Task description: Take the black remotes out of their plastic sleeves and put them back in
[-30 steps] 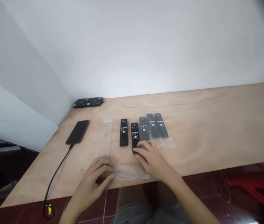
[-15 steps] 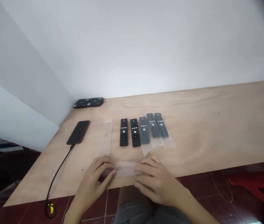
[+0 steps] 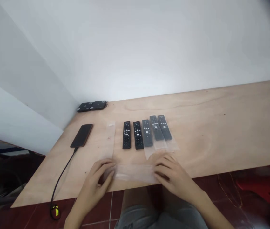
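Recording the hands first: the left hand (image 3: 96, 182) and the right hand (image 3: 174, 176) rest at the near edge of the plywood table (image 3: 211, 143), well apart, fingers half curled. Each appears closed on one end of a clear plastic sleeve (image 3: 133, 173), though how firm the grip is cannot be told from this view. The sleeve's long axis runs left to right, roughly parallel to the table's near edge and directly between the hands, so neither hand is clearly nearer to it. Which end is open cannot be told.

Just beyond the sleeve, at centre frame, stand five remote controls side by side, their long axes crosswise to it. A bare black remote control (image 3: 126, 135) and a second bare black remote control (image 3: 138, 135) lie to the left. Three sleeved remote controls (image 3: 156, 130) lie to the right, closer to the right hand. Nearest the left hand, a flat, seemingly empty sleeve (image 3: 110, 140) lies lengthwise away from the person, its near end close to the held sleeve.

Farther left, a black smartphone (image 3: 81, 135) lies with a black charging cable (image 3: 63, 181) trailing over the table's edge. Two flat black devices (image 3: 92, 106) sit in the far corner, against the white wall (image 3: 135, 47). Below the table, grey shorts (image 3: 144, 216) show above red floor tiles (image 3: 97, 210).
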{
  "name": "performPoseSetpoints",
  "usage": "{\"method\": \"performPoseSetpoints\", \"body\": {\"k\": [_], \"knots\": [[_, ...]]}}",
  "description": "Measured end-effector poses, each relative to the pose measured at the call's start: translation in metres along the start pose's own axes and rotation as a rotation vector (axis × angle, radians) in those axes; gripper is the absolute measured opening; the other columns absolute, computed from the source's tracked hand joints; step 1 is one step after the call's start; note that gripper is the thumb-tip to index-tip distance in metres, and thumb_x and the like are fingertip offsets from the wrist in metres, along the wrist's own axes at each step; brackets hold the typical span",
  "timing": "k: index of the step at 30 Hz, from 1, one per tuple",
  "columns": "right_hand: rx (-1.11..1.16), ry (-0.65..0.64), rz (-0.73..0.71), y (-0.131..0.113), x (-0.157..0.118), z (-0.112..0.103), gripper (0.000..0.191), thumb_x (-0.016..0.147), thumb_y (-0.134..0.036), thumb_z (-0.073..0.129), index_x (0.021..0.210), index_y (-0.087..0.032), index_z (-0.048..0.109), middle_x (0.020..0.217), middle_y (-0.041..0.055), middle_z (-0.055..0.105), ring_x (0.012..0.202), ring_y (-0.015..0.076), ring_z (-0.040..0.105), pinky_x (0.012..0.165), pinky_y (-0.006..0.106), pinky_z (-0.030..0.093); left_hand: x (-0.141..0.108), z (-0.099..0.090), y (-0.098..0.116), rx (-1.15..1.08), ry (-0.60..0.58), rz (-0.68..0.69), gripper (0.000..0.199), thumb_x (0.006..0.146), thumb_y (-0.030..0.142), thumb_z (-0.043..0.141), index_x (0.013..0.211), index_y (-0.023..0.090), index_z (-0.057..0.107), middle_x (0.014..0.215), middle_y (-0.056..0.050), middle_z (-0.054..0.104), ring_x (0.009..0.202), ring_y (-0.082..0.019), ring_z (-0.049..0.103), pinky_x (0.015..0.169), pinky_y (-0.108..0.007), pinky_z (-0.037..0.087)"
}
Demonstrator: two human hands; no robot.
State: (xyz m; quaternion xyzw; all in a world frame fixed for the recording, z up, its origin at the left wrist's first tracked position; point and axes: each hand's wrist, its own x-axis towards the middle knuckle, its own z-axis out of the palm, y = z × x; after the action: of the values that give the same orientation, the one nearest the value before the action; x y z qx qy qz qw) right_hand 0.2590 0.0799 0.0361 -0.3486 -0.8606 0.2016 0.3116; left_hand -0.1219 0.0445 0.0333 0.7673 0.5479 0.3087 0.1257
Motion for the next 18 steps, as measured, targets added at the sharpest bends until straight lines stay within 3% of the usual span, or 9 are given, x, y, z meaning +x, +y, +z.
{"method": "performPoseSetpoints", "body": {"k": [4,7,10,12,14,18], "knots": [[-0.046,0.050,0.059,0.009,-0.007,-0.010,0.014,0.111,-0.019,0.064,0.102,-0.024,0.074,0.106,0.0071,0.075,0.106,0.0294,0.067,0.099,0.053,0.055,0.000,0.000,0.002,-0.002,0.002,-0.044,0.026,0.114,0.031,0.058,0.135,0.029,0.073,0.142,-0.010,0.067,0.132,-0.027,0.069,0.108,-0.042,0.063],[-0.023,0.130,0.060,0.002,-0.007,-0.014,0.017,0.113,-0.018,0.058,0.115,-0.025,0.074,0.113,0.0096,0.076,0.107,0.0297,0.069,0.098,0.052,0.057,0.000,0.000,0.005,0.033,0.063,-0.018,0.031,0.114,0.029,0.057,0.141,0.030,0.071,0.145,-0.010,0.065,0.136,-0.028,0.067,0.113,-0.047,0.061],[0.019,0.054,-0.032,-0.012,-0.002,-0.013,0.022,0.113,-0.019,0.060,0.130,-0.026,0.073,0.131,0.0111,0.076,0.123,0.0310,0.069,0.108,0.053,0.057,-0.003,-0.001,0.010,0.092,0.198,0.034,0.031,0.111,0.025,0.061,0.140,0.031,0.071,0.142,-0.011,0.066,0.135,-0.031,0.065,0.116,-0.053,0.057],[0.022,-0.033,-0.088,-0.019,0.001,-0.011,0.020,0.112,-0.022,0.064,0.129,-0.026,0.075,0.136,0.0100,0.077,0.131,0.0315,0.068,0.114,0.054,0.057,-0.009,0.000,0.012,0.103,0.246,0.063,0.025,0.109,0.022,0.064,0.129,0.030,0.074,0.134,-0.011,0.069,0.128,-0.030,0.068,0.112,-0.052,0.059],[0.023,-0.079,-0.101,-0.020,0.003,-0.008,0.015,0.112,-0.024,0.067,0.123,-0.026,0.077,0.133,0.0085,0.079,0.130,0.0308,0.069,0.115,0.055,0.057,-0.017,0.000,0.013,0.086,0.218,0.097,0.019,0.107,0.021,0.068,0.121,0.030,0.077,0.126,-0.010,0.073,0.120,-0.029,0.072,0.103,-0.047,0.063],[0.014,-0.046,-0.074,-0.009,-0.001,-0.006,0.018,0.111,-0.018,0.064,0.120,-0.026,0.078,0.130,0.0085,0.080,0.126,0.0304,0.072,0.115,0.058,0.057,-0.029,0.002,0.011,0.086,0.179,0.131,0.026,0.104,0.018,0.072,0.126,0.031,0.077,0.126,-0.008,0.076,0.118,-0.028,0.075,0.100,-0.043,0.066]]}}
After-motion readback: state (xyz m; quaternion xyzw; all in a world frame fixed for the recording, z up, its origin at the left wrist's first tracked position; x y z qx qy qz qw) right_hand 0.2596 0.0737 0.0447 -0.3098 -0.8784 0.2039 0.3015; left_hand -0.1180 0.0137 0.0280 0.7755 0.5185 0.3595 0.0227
